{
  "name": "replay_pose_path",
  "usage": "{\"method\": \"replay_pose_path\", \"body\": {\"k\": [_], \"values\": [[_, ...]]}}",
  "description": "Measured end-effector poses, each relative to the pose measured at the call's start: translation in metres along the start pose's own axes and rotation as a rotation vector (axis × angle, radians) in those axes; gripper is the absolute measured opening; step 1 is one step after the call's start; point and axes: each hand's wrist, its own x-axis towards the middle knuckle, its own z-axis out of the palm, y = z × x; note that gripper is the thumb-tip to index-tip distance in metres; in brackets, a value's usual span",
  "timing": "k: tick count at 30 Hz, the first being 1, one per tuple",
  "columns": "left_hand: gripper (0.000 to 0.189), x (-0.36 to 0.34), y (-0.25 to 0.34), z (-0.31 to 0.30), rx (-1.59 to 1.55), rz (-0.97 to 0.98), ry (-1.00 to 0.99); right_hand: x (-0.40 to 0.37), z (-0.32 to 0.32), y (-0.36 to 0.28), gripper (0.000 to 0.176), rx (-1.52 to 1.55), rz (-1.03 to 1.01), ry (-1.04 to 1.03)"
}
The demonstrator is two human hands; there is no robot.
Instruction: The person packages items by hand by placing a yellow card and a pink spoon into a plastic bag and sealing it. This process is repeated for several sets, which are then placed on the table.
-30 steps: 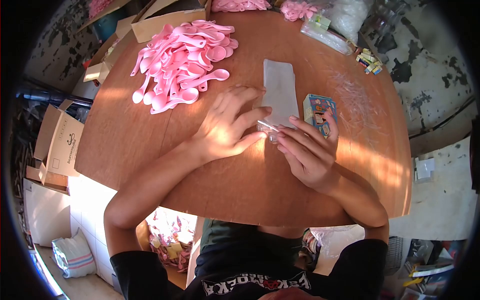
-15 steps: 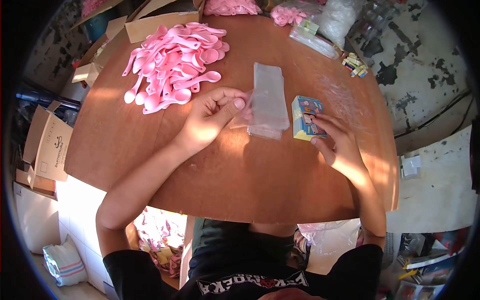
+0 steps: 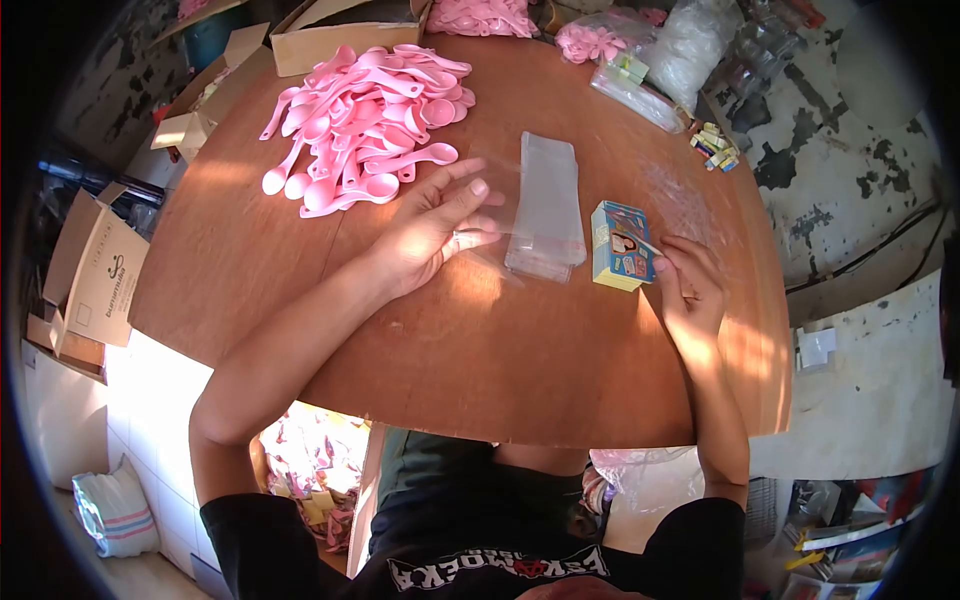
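Note:
My left hand (image 3: 440, 225) is closed on a clear plastic bag (image 3: 497, 215), left of a stack of clear bags (image 3: 546, 200) lying on the brown table (image 3: 480, 370). To the right of those bags stands a stack of small printed cards (image 3: 622, 245), blue on top with yellowish edges. My right hand (image 3: 690, 280) is at the right edge of this stack, thumb and forefinger pinched on a card whose thin edge shows. A big heap of pink spoons (image 3: 365, 130) lies at the upper left of the table.
Open cardboard boxes (image 3: 345, 38) stand beyond the spoons. Along the far edge are pink items (image 3: 482, 17) and bagged clear plastic (image 3: 695, 45). Small yellow and white pieces (image 3: 714, 147) lie at the right rim. A woven sack (image 3: 117, 510) sits on the floor at left.
My right hand has drawn slightly right from the top of the card stack and now pinches a card. My left fingers have spread somewhat around the bag. The whole view has shifted slightly.

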Motion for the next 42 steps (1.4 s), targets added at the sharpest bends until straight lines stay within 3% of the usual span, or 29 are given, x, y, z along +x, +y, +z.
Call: {"method": "replay_pose_path", "body": {"k": [2, 7, 9, 12, 17, 19, 21, 23, 25, 27, 29, 32, 35, 37, 38, 42], "values": [[0.05, 0.001, -0.002, -0.004, 0.161, 0.059, -0.061, 0.004, -0.009, -0.002, 0.011, 0.029, -0.04, 0.179], [0.042, 0.0, -0.001, 0.0, 0.271, 0.107, -0.191, 0.019, -0.019, -0.023, 0.014, 0.211, -0.002, 0.329], [0.04, -0.003, 0.001, 0.005, 0.31, 0.114, -0.266, 0.03, -0.016, -0.048, 0.017, 0.466, 0.128, 0.306], [0.037, -0.013, 0.001, 0.013, 0.434, 0.014, -0.331, 0.045, -0.004, -0.073, 0.019, 0.575, 0.173, 0.236], [0.027, -0.016, 0.001, 0.012, 0.513, 0.038, -0.36, 0.062, 0.013, -0.079, 0.02, 0.534, 0.151, 0.176], [0.025, -0.017, 0.002, 0.014, 0.485, 0.081, -0.373, 0.065, 0.011, -0.075, 0.019, 0.572, 0.271, -0.034], [0.024, -0.018, 0.002, 0.017, 0.476, 0.106, -0.345, 0.064, 0.01, -0.071, 0.019, 0.516, 0.302, -0.113], [0.026, -0.018, 0.003, 0.017, 0.58, -0.002, -0.282, 0.063, 0.008, -0.069, 0.018, 0.453, 0.337, -0.187], [0.027, -0.023, 0.009, 0.024, 0.625, -0.037, -0.284, 0.063, 0.005, -0.069, 0.017, 0.375, 0.241, -0.257], [0.029, -0.023, 0.005, 0.024, 0.674, -0.073, -0.284, 0.063, 0.001, -0.066, 0.017, 0.388, 0.237, -0.264], [0.034, -0.021, -0.002, 0.024, 0.608, 0.172, -0.341, 0.065, -0.004, -0.068, 0.017, 0.402, 0.228, -0.269], [0.033, -0.032, 0.008, 0.037, 0.572, 0.021, -0.231, 0.066, -0.01, -0.073, 0.016, 0.435, 0.275, -0.264], [0.034, -0.031, 0.009, 0.038, 0.59, 0.088, -0.311, 0.063, -0.006, -0.075, 0.015, 0.419, 0.248, -0.391], [0.035, -0.03, 0.005, 0.036, 0.572, 0.125, -0.331, 0.06, 0.003, -0.084, 0.016, 0.316, 0.046, -0.405], [0.037, -0.03, 0.004, 0.036, 0.551, 0.163, -0.35, 0.057, 0.01, -0.085, 0.016, 0.432, 0.118, -0.367], [0.04, -0.032, 0.007, 0.039, 0.539, 0.204, -0.349, 0.056, 0.014, -0.083, 0.015, 0.408, 0.214, -0.232]]}}
